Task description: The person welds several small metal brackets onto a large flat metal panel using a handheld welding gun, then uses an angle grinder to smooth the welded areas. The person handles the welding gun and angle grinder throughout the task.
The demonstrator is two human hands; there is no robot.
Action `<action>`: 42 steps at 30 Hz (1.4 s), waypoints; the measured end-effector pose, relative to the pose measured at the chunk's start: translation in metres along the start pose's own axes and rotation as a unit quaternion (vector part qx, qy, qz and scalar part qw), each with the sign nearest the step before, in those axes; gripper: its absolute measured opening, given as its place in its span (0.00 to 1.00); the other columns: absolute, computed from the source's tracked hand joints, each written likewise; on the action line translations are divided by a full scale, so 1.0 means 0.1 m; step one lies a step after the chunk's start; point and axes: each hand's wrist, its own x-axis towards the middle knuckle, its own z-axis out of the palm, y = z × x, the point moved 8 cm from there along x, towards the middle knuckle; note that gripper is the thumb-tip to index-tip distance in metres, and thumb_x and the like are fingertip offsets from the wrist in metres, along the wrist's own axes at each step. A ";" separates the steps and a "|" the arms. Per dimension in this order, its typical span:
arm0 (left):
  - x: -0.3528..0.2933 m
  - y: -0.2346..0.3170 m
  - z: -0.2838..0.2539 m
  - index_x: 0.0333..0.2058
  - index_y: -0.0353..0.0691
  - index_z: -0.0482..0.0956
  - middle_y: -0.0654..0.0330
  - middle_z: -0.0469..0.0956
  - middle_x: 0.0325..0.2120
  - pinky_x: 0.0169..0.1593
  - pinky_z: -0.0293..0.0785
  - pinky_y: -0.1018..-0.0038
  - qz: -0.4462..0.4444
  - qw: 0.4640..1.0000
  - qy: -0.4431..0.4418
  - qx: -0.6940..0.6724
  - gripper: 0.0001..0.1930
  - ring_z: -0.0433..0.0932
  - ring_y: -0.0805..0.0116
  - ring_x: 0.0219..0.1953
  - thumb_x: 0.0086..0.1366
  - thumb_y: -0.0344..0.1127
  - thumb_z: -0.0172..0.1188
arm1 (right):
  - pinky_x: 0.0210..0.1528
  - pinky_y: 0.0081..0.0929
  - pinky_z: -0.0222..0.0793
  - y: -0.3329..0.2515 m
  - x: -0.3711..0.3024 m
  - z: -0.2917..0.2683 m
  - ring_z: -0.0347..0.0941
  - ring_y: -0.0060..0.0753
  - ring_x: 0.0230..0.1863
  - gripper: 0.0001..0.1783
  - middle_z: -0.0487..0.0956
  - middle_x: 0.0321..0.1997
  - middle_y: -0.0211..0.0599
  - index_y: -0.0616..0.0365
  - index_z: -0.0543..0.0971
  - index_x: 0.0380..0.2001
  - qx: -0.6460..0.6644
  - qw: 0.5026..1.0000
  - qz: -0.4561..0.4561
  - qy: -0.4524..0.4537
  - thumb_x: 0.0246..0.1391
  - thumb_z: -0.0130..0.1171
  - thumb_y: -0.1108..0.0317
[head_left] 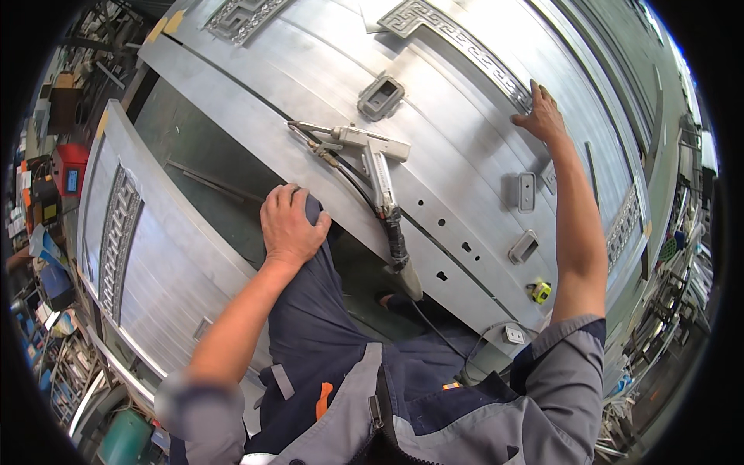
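My right hand (544,115) is at the near end of a silver L-shaped trim strip (477,58) with a raised key pattern. Its thumb and fingers are spread apart around that end, seemingly touching it. The strip lies on a large brushed metal door panel (457,128). My left hand (293,226) rests open on my bent knee, fingers draped over dark trousers, holding nothing. Between the hands a silver welding gun (376,159) lies on the panel's edge, its pointed nozzle to the left and its dark cable running down toward me.
Metal recessed handle cups (381,98) and a smaller oblong cup (524,246) sit on the panel. A yellow-green tape measure (540,292) and a white socket box (513,335) are nearer me. Another patterned panel (170,248) stands left, beside a red box with a screen (71,170).
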 end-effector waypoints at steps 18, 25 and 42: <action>0.02 0.00 -0.03 0.46 0.39 0.82 0.54 0.77 0.50 0.63 0.63 0.54 0.006 1.000 0.022 -0.020 0.24 0.69 0.52 0.58 0.54 0.48 0.66 | 0.59 0.42 0.72 -0.29 -0.86 -0.14 0.75 0.53 0.52 0.45 0.77 0.50 0.55 0.67 0.74 0.61 0.169 0.984 -0.036 0.046 0.39 0.75 0.58; 0.06 0.03 0.05 0.49 0.39 0.81 0.56 0.77 0.51 0.65 0.63 0.56 -0.015 0.999 -0.019 -0.024 0.26 0.70 0.55 0.60 0.56 0.49 0.64 | 0.58 0.42 0.70 -0.68 -1.75 0.27 0.73 0.53 0.52 0.44 0.76 0.49 0.51 0.65 0.74 0.59 0.175 0.982 -0.003 0.077 0.37 0.76 0.58; 0.07 0.03 0.07 0.40 0.40 0.84 0.55 0.79 0.44 0.56 0.67 0.56 -0.013 1.000 0.003 -0.014 0.23 0.73 0.56 0.52 0.55 0.53 0.63 | 0.58 0.45 0.70 -0.98 -2.10 0.45 0.72 0.56 0.54 0.44 0.75 0.50 0.53 0.64 0.74 0.59 0.165 0.983 -0.037 0.067 0.37 0.76 0.58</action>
